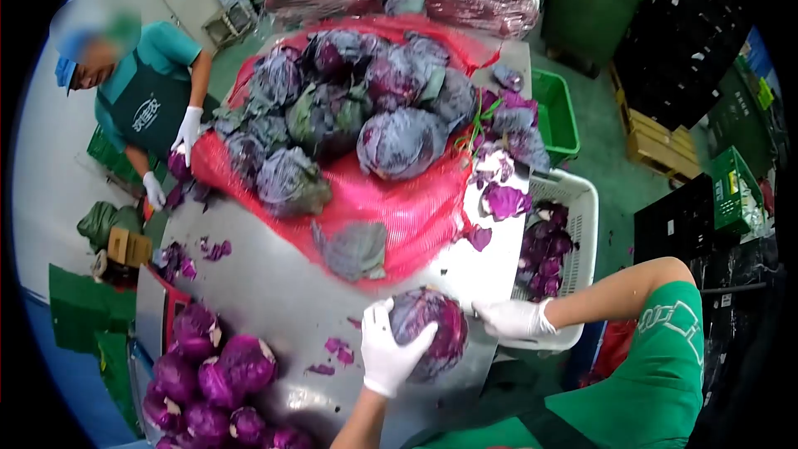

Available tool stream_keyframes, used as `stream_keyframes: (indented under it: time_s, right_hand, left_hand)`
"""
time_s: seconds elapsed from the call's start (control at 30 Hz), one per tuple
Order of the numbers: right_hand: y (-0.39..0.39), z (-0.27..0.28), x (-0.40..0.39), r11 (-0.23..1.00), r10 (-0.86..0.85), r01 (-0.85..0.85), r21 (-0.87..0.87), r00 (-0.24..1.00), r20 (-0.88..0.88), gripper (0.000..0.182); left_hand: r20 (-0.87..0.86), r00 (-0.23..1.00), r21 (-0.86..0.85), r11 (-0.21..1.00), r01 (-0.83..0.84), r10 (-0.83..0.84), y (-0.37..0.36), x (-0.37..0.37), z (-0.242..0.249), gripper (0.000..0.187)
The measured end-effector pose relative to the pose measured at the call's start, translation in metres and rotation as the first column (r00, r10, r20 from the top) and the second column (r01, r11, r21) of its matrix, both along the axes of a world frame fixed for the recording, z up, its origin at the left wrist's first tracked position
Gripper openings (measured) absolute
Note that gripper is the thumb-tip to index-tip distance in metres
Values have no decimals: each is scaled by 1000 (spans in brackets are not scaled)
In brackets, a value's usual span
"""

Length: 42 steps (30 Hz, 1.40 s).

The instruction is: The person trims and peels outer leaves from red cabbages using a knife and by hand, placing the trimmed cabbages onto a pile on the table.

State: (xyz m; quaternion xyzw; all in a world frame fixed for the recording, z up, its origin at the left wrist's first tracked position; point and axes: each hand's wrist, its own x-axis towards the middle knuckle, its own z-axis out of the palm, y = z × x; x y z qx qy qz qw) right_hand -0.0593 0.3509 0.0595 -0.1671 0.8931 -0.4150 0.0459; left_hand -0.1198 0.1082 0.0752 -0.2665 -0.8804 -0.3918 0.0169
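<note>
A red cabbage (432, 333) rests on the metal table near its front edge. My left hand (392, 351), in a white glove, grips its left side with the thumb spread across the front. To the right of the cabbage is my right hand (514, 318), also gloved, with its fingers curled closed. What it holds, if anything, I cannot make out. Behind the cabbage lies a loose outer leaf (356, 249) on the red mesh sack (391, 208). Untrimmed cabbages (403, 143) with dull outer leaves are heaped on the sack.
Trimmed purple cabbages (223, 374) are piled at the front left. A white crate (586, 224) with cabbage pieces stands right of the table, near a green crate (555, 91). A co-worker (150, 108) in white gloves handles a cabbage at left. Leaf scraps litter the metal table (274, 270).
</note>
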Motion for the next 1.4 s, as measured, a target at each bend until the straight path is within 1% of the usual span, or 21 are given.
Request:
stream_keyframes:
  time_s: [0.07,0.1,0.13,0.17,0.33,0.47,0.53,0.6,0.63,0.7,0.73,0.8,0.83,0.9,1.0,1.13,1.2,1.23,1.27,1.33,1.4]
  right_hand:
    - [-11,-17,8,998,-58,49,47,976,210,69]
    - [-14,-86,-8,998,-45,43,52,998,52,68]
    - [-12,-73,-20,998,-9,-6,59,968,251,48]
    - [-11,-56,-33,996,12,-51,77,900,436,41]
    - [1,-33,-40,946,166,-261,192,898,407,39]
    - [-14,-56,-35,926,262,-324,193,921,288,30]
    - [-22,-78,-22,905,280,-309,293,950,139,33]
    - [-36,-162,-6,979,22,-80,187,956,293,35]
    - [-42,-129,-5,998,-51,33,54,930,365,43]
    - [-55,-57,-4,930,-162,300,-211,852,498,64]
    - [-54,-34,-6,857,-49,432,-280,610,791,75]
    - [-62,-46,4,872,-80,420,-252,630,773,83]
    - [-67,-64,11,908,-169,339,-247,835,524,77]
    - [-73,-85,24,941,-212,258,-220,953,215,72]
    - [-81,-75,33,845,-329,398,-356,913,239,68]
    - [-65,-31,37,850,-406,457,-262,886,224,68]
    - [-56,-38,39,906,-410,374,-199,892,-192,68]
    - [-50,-15,42,921,-357,355,-159,934,20,66]
    - [-45,-20,44,922,-387,379,-83,911,-143,63]
    - [-12,-64,34,706,-631,670,-231,743,224,47]
    - [40,-58,35,237,-678,880,-412,454,579,30]
  left_hand:
    - [232,973,132,991,-33,1,-11,-19,-8,55]
    - [377,924,156,979,-128,60,-23,-33,-25,49]
    - [502,859,173,961,-215,102,-27,-46,-38,43]
    - [451,885,169,963,-210,114,-24,-44,-34,37]
    - [162,986,132,989,-66,44,-22,-20,-25,46]
    - [145,987,100,992,-80,65,-15,-7,-18,52]
    - [287,956,231,965,-122,52,-25,3,-18,56]
    - [287,957,274,961,-38,-44,-51,9,-26,65]
    - [245,966,206,978,30,-82,-70,15,-34,78]
    - [557,815,286,958,-9,-159,-94,34,-24,93]
    - [710,664,390,916,-94,-234,-95,41,-10,97]
    - [783,583,438,859,-266,-219,-104,58,-6,88]
    - [767,621,432,844,-316,-160,-99,68,-4,81]
    - [722,685,475,791,-386,-99,-89,82,-5,67]
    - [639,767,508,780,-366,-56,-85,87,-22,65]
    - [479,869,605,763,-226,-122,-63,72,-32,60]
    - [356,933,395,913,-104,-47,-48,60,-25,59]
    - [380,924,267,952,-149,38,-33,61,-8,59]
    - [391,911,132,972,-195,129,-22,63,2,59]
    - [381,916,100,980,-174,124,-26,63,-8,66]
    - [224,965,100,982,-160,135,-32,65,-10,70]
